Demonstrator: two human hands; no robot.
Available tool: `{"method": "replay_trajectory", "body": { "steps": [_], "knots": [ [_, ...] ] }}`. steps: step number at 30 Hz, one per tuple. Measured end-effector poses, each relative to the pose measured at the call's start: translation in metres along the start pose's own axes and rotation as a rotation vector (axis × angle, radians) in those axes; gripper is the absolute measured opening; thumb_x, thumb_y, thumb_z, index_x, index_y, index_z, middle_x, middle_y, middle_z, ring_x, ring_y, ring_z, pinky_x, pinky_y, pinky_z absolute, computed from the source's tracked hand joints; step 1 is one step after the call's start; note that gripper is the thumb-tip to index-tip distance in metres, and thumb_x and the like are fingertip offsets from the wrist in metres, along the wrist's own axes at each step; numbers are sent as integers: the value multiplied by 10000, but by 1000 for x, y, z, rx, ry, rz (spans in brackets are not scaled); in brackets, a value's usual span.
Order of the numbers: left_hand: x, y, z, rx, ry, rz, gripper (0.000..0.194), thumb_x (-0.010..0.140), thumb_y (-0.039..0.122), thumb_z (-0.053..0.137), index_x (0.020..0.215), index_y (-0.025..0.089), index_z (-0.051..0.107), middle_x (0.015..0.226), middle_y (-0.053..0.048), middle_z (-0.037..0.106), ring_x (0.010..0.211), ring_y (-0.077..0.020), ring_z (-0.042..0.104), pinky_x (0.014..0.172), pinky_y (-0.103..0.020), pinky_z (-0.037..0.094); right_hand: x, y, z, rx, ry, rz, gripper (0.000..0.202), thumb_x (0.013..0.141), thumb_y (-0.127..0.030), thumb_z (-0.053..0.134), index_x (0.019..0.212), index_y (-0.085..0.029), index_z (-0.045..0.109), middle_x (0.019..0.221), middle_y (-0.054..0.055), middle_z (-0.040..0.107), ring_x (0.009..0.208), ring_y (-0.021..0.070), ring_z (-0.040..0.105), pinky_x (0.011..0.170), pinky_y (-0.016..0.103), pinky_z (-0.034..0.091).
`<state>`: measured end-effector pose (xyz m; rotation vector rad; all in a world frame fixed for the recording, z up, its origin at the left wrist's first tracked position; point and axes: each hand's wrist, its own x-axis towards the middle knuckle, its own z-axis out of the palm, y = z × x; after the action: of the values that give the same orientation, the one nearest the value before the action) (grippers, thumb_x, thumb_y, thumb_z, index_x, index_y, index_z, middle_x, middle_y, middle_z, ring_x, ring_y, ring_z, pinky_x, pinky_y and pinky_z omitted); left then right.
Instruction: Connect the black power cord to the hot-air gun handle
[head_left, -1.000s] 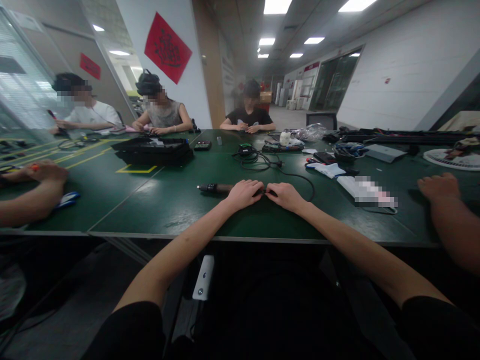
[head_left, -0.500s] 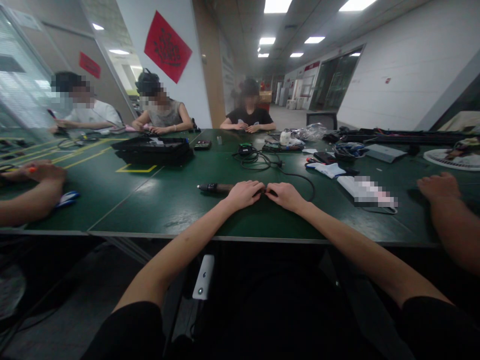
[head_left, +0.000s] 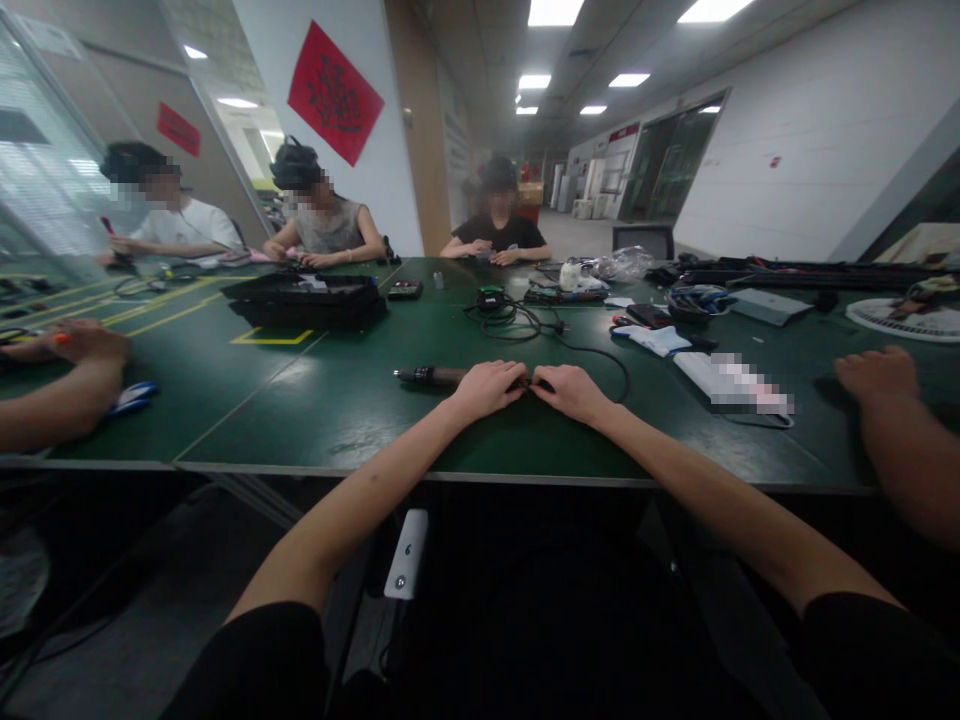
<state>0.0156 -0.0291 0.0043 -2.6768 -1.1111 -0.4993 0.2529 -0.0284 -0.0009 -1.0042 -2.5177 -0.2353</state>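
We've got a broad green bench (head_left: 360, 425) here, with a black cable (head_left: 600, 350) snaking across it and curling round until we lose it behind the right hand (head_left: 574, 390). Dead ahead, lying flat, is the dark cylindrical tool (head_left: 431, 376): long axis left to right, roughly along the bench's near edge, narrow tip (head_left: 400, 373) pointing left and well clear of both hands. The left hand (head_left: 487, 388) is the nearer one, draped over the tool's right-hand portion; the right hand sits just beyond, in line with that axis. And here's the crux: the hands face each other almost tip to tip. Left fingers curl closed over the tool; right fingers look pinched on a small dark piece (head_left: 528, 383) between them, tool's end or cable's, we can't tell.
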Motion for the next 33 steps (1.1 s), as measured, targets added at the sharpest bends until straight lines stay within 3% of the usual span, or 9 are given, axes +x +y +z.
{"method": "replay_trajectory", "body": {
  "steps": [5,29,33],
  "knots": [
    [0,-1,2,-6,-4,3,204,1004,332,553,1183,253,607,1123,-52,711,1047,-235,670,896,-352,491,0,0,0,8,3,-7,36,996,-259,613,1010,-231,630,949,35,733,805,201,645,748,288,392],
    [1,-4,4,6,-6,-2,191,1031,399,543,1114,252,632,1074,-39,731,1011,-227,685,864,-344,488,0,-3,-3,35,9,10,47,990,-250,609,1005,-237,651,944,38,737,808,204,646,759,292,396],
    [0,-1,2,-9,2,-10,231,1013,417,568,1175,263,629,1089,-42,732,1023,-231,687,887,-346,496,0,-3,-3,38,9,16,51,985,-249,614,1008,-237,657,946,39,737,809,203,647,754,290,394]
  ]
}}
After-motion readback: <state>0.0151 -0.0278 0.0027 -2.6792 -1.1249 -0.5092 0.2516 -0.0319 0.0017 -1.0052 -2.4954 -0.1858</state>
